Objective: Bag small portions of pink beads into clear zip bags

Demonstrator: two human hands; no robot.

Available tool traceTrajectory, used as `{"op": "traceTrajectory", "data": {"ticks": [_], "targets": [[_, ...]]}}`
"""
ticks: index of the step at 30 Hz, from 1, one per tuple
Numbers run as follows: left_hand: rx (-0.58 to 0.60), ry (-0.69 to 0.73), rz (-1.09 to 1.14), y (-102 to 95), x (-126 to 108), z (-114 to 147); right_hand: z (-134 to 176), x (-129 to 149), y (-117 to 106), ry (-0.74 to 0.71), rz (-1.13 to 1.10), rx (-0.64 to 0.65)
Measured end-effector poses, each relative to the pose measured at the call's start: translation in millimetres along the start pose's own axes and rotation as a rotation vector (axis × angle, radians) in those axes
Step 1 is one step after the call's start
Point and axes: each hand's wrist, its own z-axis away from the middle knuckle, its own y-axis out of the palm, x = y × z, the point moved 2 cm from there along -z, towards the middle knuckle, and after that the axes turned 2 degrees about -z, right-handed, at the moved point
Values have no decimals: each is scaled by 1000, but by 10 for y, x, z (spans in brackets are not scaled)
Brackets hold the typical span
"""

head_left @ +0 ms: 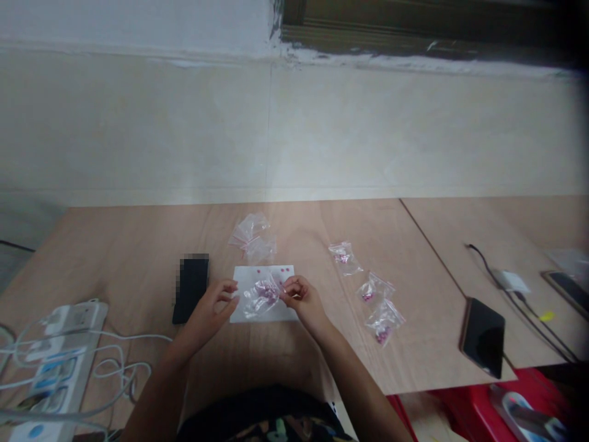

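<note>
A white sheet of paper (285,312) lies on the wooden table in front of me, with a few small pink-red pieces (285,270) near its far edge. Over the paper is a clear plastic zip bag (255,299) with small purple-pink pieces inside. My right hand (301,294) pinches the bag's right edge between thumb and fingers. At the paper's left edge, my left hand (221,302) has its fingers curved and apart, holding nothing that I can see.
Flat clear bags (255,238) lie beyond the paper. Filled zip bags (384,320) are on the right, near a phone (483,336) and a cable (501,287). A dark phone-like slab (192,290) lies left; a power strip (69,368) with white cords sits farther left.
</note>
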Motion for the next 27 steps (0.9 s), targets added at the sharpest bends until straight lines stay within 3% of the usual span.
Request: {"op": "traceTrajectory", "data": {"ticks": [3,6,9,15,20,24,27], "targets": [[-5,18,-32,14,-85,-76,66,269,-9,-88,140,70],[151,87,-24,143,-216,-163,124,484,20,-121,209,167],[238,84,33,252,-302,-210,163,579,33,-141,246,174],[186,-6,215,319,-289,-151,183,419,78,-49,141,160],[303,-8,198,384,-309,-80,177,346,150,-104,178,143],[287,-14,189,403,-301,-97,158,339,161,-138,247,110],[261,-9,216,386,-279,-113,120,274,149,-36,94,149]]}}
